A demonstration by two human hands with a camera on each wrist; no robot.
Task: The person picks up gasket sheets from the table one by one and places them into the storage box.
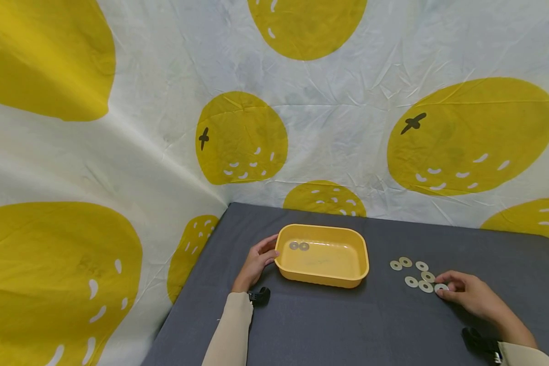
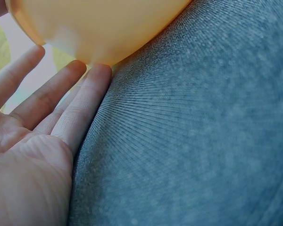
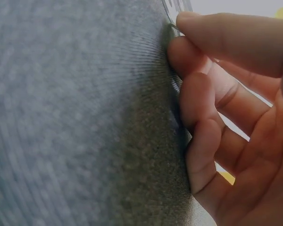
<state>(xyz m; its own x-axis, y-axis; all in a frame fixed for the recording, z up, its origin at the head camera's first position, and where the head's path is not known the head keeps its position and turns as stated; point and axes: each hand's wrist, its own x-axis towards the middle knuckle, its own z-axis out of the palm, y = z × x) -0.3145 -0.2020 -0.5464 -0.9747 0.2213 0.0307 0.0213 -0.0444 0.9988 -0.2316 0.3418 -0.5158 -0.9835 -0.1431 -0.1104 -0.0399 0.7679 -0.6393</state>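
A: Report the position of the left hand [image 1: 256,264]

B: It rests on the grey counter [image 1: 329,325] against the left end wall of the yellow tray [image 1: 322,277]. In the left wrist view the fingers [image 2: 80,113] lie straight and close together, with the tips touching the tray's outer wall. They press against it and are not curled round it

A: Contents of the tray?

B: Two metal washers [image 1: 299,246] lie side by side on the tray floor near the far left corner

A: Report the right hand [image 1: 468,295]

B: It sits on the counter to the right of the tray, at the near right edge of a loose group of washers [image 1: 414,273]. Five of these lie flat on the counter, close together, well apart from the tray. A sixth washer [image 1: 441,287] lies at the fingertips. In the right wrist view the thumb and forefinger are closed on the edge of this washer [image 3: 173,26], and the remaining fingers [image 3: 200,141] are curled with their tips on the cloth

A: Surroundings?

B: A white cloth with large yellow fruit prints [image 1: 242,137] hangs behind and left of the counter. Both forearms wear pale sleeves [image 1: 229,330]
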